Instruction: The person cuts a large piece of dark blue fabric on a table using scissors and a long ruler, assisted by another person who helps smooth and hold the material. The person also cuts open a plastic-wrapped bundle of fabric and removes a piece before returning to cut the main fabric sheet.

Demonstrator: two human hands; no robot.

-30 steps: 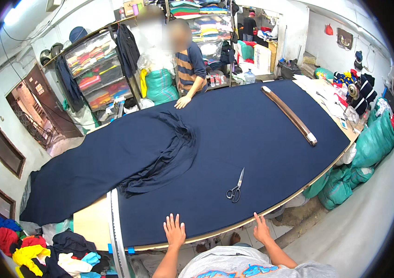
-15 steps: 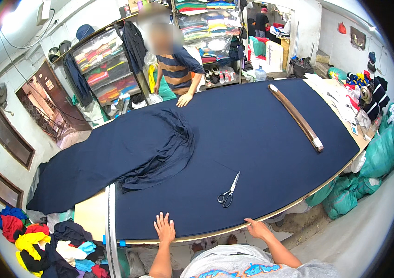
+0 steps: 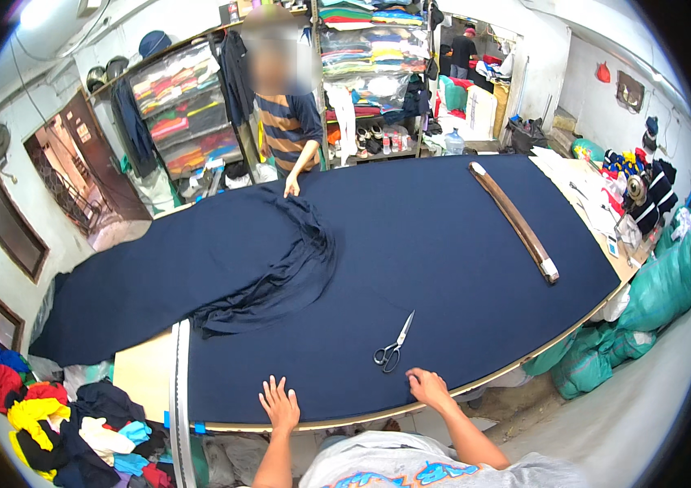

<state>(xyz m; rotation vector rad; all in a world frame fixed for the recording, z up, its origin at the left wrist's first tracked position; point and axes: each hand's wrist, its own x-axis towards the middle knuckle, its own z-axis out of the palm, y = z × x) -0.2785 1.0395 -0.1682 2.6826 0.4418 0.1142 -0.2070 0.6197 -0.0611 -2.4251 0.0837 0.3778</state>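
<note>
A broad sheet of dark navy cloth (image 3: 410, 244) lies over the long table. My left hand (image 3: 280, 405) rests on it near the front edge, fingers spread and holding nothing. Loosely bent, my right hand (image 3: 428, 387) is over the cloth by the front edge with nothing visible in it. Just beyond its fingertips lie scissors (image 3: 394, 342) with black handles, apart from the hand, blades pointing away. A bunched, wrinkled fold (image 3: 305, 256) of the cloth curves across the middle left. Across the table, a co-worker's hand (image 3: 292, 185) grips that fold at its far end.
A long brown bar with pale ends (image 3: 516, 224) lies on the cloth at right. A metal rail (image 3: 181, 390) crosses the table's left part. Piled coloured fabric (image 3: 61, 431) stands at lower left, green sacks (image 3: 605, 358) at right. Shelves of folded cloth (image 3: 374, 65) line the back.
My right hand has moved from the table edge inward over the cloth, closer to the scissors. The co-worker's hand has shifted left and taken hold of the fold. The view has tilted slightly.
</note>
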